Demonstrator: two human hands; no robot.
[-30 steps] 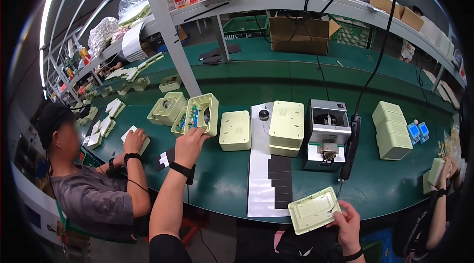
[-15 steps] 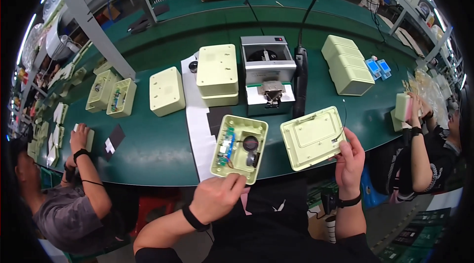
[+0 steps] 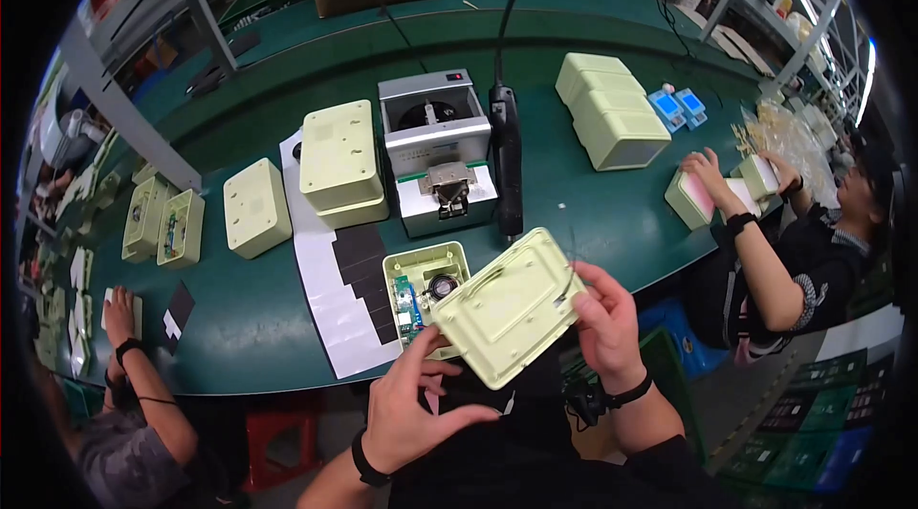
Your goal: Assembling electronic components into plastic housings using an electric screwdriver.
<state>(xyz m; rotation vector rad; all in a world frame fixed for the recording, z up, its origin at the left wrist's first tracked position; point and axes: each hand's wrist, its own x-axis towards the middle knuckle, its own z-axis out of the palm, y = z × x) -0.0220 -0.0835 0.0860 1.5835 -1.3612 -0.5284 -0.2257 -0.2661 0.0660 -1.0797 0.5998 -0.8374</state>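
My right hand (image 3: 608, 325) grips a pale yellow-green plastic cover (image 3: 507, 306) by its right edge, fingers closed. The cover's ribbed inner side faces up, and a thin dark wire rises near the held edge. My left hand (image 3: 406, 413) is open, thumb and fingers spread, by the cover's lower left corner; whether a fingertip touches it I cannot tell. Behind the cover and partly hidden by it, a matching open box (image 3: 421, 253) lies on the bench. Inside are a green and blue circuit board (image 3: 406, 308) and a round black part (image 3: 443, 286).
Behind the box stands a grey machine (image 3: 435, 151), with a black electric screwdriver (image 3: 506, 160) hanging beside it. Closed boxes (image 3: 339, 151) are stacked left; more boxes (image 3: 612, 112) and blue gadgets (image 3: 679, 108) sit right. Co-workers' hands (image 3: 703, 174) work on both sides.
My right hand has brought the cover left, partly over the box. My left hand has let go of the box's near edge and spread its fingers. The view has shifted right.
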